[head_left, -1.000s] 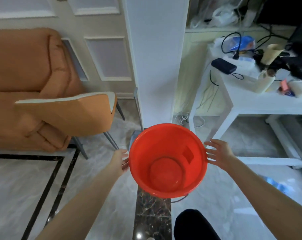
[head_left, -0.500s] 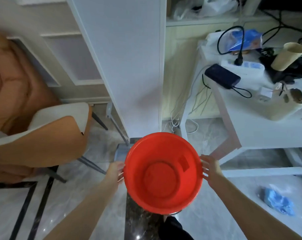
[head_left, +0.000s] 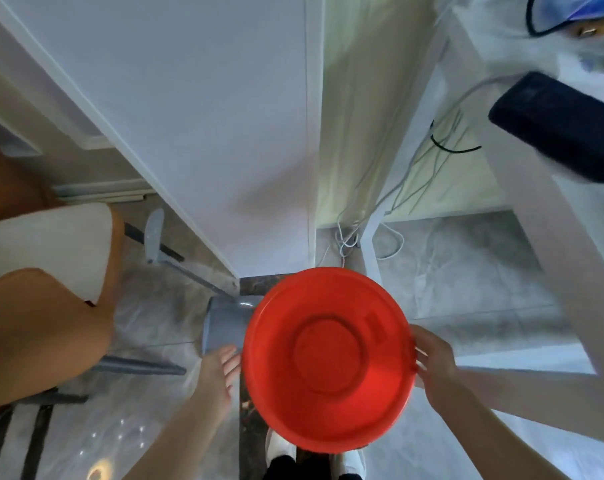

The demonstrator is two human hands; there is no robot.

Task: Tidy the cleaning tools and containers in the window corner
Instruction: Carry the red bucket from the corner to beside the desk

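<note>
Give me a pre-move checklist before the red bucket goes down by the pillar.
1. Both hands on the red bucket: ok. The left hand lies flat against its side; the right hand grips the rim.
2. Bucket empty: ok, bare bottom visible.
3. Bucket level: ok, opening faces up.
4. Floor beneath the bucket free: cannot tell, the bucket hides it.
5. Grey dustpan out of the way: not ok, it sits right beside the bucket.
6. Cables at the pillar's foot: cannot tell.

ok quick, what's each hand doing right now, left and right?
Left hand: open, straight fingers against the side of the red bucket.
Right hand: fingers curled on the bucket's rim, holding it.
</note>
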